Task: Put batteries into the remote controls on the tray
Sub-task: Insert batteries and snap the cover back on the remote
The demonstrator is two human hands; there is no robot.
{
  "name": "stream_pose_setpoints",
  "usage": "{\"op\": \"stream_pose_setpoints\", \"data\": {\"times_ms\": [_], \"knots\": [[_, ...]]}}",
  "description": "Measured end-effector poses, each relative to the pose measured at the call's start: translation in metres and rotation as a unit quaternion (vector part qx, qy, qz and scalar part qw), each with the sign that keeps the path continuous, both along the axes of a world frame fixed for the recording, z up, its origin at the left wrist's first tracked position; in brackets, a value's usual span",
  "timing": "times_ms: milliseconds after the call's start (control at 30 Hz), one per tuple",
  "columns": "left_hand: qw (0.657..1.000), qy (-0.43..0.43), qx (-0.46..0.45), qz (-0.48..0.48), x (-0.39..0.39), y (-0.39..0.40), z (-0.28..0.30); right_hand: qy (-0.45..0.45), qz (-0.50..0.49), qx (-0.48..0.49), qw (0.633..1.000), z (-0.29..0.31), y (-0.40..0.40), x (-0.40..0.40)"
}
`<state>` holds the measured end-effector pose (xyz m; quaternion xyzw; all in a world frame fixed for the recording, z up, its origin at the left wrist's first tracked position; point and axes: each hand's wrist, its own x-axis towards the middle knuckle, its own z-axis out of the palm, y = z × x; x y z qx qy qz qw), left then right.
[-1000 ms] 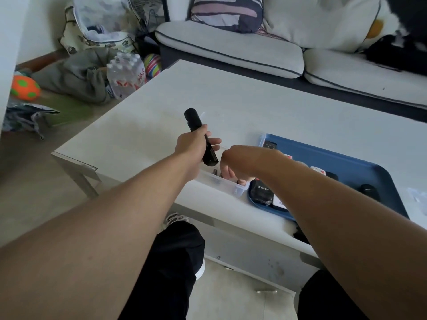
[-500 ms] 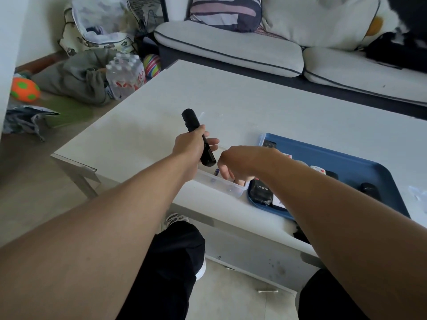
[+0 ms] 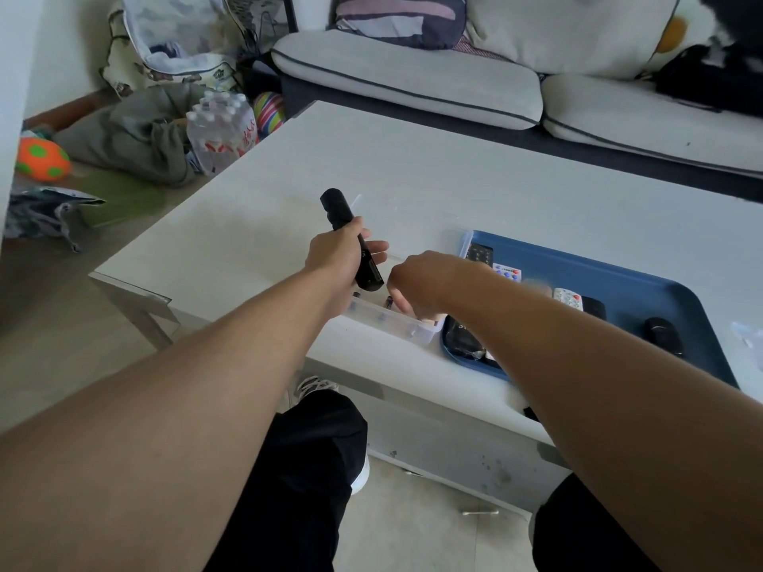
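My left hand (image 3: 336,253) is shut on a slim black remote control (image 3: 339,210), held tilted above the white table. My right hand (image 3: 417,278) reaches down into a clear plastic box (image 3: 396,324) that holds batteries (image 3: 388,302); its fingertips are hidden inside, so I cannot see whether they grip one. To the right lies a blue tray (image 3: 644,278) with several remotes, among them a black one (image 3: 464,338), white ones with coloured buttons (image 3: 567,298) and a dark rounded one (image 3: 662,332).
The white table (image 3: 454,183) ends close to my knees. A grey sofa (image 3: 413,80) stands behind it. On the floor at left are a pack of water bottles (image 3: 221,134), a grey garment, balls and bags.
The left hand with the black remote has drifted slightly left. The right hand stays in the clear box, shifting a little.
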<state>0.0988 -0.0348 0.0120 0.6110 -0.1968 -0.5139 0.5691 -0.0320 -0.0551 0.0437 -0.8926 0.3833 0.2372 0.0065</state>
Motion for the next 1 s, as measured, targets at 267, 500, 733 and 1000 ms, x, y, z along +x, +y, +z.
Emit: {"op": "stream_pose_setpoints", "data": {"times_ms": [267, 500, 733, 1000], "knots": [[1.000, -0.005, 0.004, 0.011, -0.002, 0.002, 0.002, -0.141, 0.009, 0.010, 0.990, -0.005, -0.007, 0.001], [0.999, 0.014, -0.001, 0.031, -0.001, 0.003, 0.003, -0.143, 0.014, 0.053, 0.988, -0.015, -0.009, 0.000], [0.999, 0.016, 0.005, 0.033, -0.002, 0.005, 0.006, -0.117, 0.010, 0.047, 0.992, -0.024, -0.015, 0.003], [0.999, 0.001, 0.018, 0.033, -0.002, 0.005, 0.010, -0.109, -0.010, 0.085, 0.990, -0.023, -0.021, 0.003]]}}
